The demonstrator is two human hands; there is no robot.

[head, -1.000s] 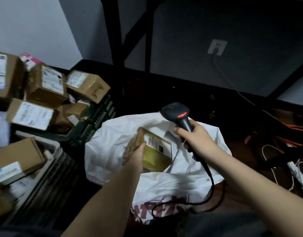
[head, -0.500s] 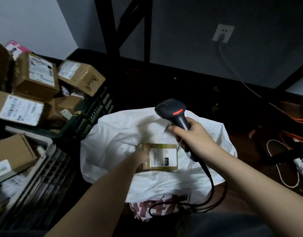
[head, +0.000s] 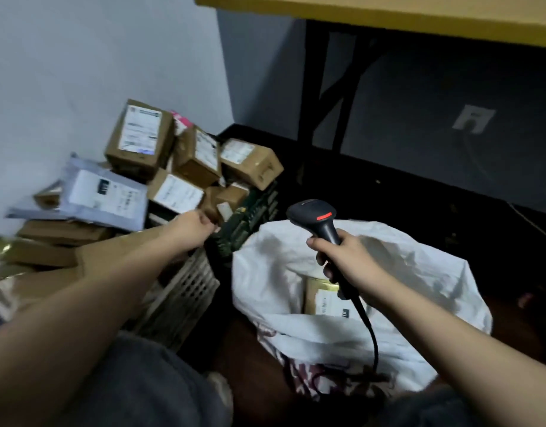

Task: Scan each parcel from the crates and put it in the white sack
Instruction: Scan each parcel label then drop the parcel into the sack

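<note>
Parcels, brown cardboard boxes with white labels [head: 185,167], lie heaped in the dark green slatted plastic crate [head: 250,220], and the left hand [head: 193,221] is at that crate's near edge, fingers curled just short of a small brown box [head: 225,200] lying ahead of them; whether they touch it I cannot tell. The right hand [head: 345,257] grips the black handheld scanner [head: 315,217] over the white sack [head: 404,272], where a yellowish labelled box [head: 322,298] already lies.

Nothing legible — the white shipping labels on the cardboard parcels [head: 142,135], the grey mailer [head: 104,192] and the parcel in the white sack [head: 322,298] are blurred.
</note>
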